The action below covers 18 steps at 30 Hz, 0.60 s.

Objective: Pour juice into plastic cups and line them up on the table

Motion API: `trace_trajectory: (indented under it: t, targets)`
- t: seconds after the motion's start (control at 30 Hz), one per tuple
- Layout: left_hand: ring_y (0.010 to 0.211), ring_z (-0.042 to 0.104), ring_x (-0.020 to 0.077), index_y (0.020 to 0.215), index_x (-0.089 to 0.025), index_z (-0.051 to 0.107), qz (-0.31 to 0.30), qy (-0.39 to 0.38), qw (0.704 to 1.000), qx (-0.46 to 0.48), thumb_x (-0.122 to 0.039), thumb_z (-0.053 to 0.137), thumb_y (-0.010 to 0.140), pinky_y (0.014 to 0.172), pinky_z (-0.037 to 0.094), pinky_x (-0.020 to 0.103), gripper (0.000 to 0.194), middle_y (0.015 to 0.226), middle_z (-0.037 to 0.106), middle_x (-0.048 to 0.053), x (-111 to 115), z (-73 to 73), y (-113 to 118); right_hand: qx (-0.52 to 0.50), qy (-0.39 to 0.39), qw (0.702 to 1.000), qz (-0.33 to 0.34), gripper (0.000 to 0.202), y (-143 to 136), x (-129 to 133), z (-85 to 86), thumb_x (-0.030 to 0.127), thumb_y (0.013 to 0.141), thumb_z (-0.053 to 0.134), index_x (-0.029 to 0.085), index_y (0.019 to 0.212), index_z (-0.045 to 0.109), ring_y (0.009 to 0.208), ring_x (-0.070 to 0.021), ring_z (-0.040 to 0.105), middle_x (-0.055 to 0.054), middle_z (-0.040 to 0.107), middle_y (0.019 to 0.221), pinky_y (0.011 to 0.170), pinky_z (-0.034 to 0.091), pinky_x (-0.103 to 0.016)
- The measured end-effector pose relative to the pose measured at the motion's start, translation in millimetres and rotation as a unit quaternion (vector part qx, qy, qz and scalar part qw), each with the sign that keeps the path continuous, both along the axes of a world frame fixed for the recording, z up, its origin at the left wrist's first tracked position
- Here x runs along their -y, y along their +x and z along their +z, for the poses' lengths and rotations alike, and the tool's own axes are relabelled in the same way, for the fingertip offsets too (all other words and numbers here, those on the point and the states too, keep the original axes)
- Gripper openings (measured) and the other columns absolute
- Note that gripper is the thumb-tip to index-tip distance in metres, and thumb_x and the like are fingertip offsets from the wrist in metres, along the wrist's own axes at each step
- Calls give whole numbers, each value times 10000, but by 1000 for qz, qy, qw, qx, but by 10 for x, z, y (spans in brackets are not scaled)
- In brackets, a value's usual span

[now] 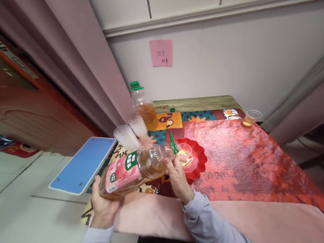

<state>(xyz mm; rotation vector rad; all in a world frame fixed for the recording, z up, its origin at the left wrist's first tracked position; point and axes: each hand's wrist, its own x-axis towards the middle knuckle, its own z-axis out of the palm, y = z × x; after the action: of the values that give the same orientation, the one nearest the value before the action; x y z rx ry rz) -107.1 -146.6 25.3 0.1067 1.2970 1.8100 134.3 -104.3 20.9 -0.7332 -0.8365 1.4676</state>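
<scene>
juice bottle [124,171], one, pink label, held tilted to the left of the red scalloped tray [201,158], neck end reaching the tray's left side.

blue panel [82,165]: well left of the tray.
left hand [103,206]: left of the tray, apart from the other, clamped round the bottle's base.
clear cups [125,136], in two nested stacks: left of the tray, lying over.
second bottle [147,113], green-capped: beyond and left of the tray.
green cap [172,110], loose: beyond the tray.
green loop [173,144]: by the neck, at the tray's left edge.
right hand [178,177]: at the tray's near left edge, gripping the neck.
plastic cup [186,155]: inside the tray, pale yellow liquid within; flow from the mouth, cannot tell.
far cup [250,119], a little liquid: beyond and right of the tray.

handling, as judged: best kept with base supported, tilt slow, mouth over the tray's cup without pressing its rim, loop clear.
</scene>
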Motion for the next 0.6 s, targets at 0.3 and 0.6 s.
trace_trajectory:
  t: [0.3,0.6]
  targets:
    - [1263,724,330,1203,-214,818,-6,10,1000,-2,-592,574,990,1143,539,523,498,1262,820,110,3,9,-48,1,-2,1000,-2,636,-5,4,6,721,943,720,254,1373,677,1341,-308,659,-79,739,1406,1173,523,-491]
    - [1367,668,354,1184,-214,821,-4,7,1000,-19,-565,568,990,1192,501,553,474,1251,826,100,-19,142,44,18,0,1000,-9,630,0,3,6,725,962,684,259,1387,674,1260,-296,676,-81,739,1366,1038,586,-448]
